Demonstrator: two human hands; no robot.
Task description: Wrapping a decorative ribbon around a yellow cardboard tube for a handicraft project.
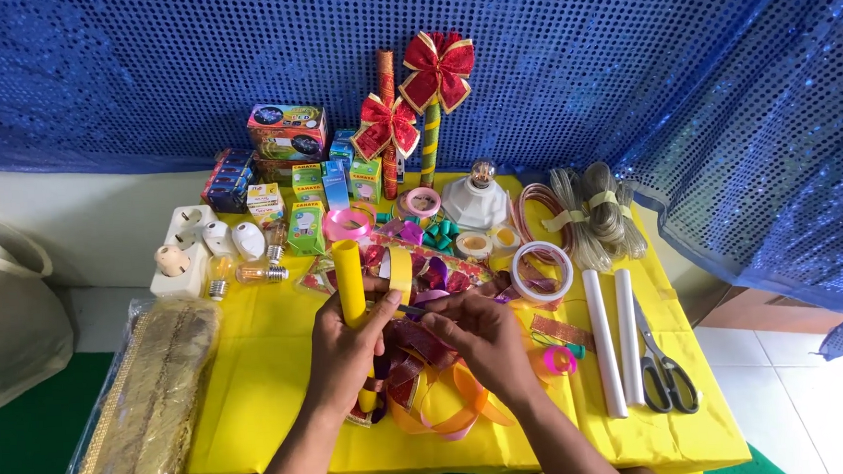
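Fig.: L hand [343,352] wraps a smooth yellow tube [350,285], long axis near upright, top tilted slightly away, above table [255,371] centre. R hand [484,338] pinches yellow tape strip [400,269] beside it; glossy ribbons [440,409] beneath.

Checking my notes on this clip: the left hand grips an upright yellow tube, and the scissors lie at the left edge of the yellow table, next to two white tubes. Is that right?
Not quite. In the head view the scissors lie at the right edge of the yellow table, next to the two white tubes. The left hand does grip the upright yellow tube.
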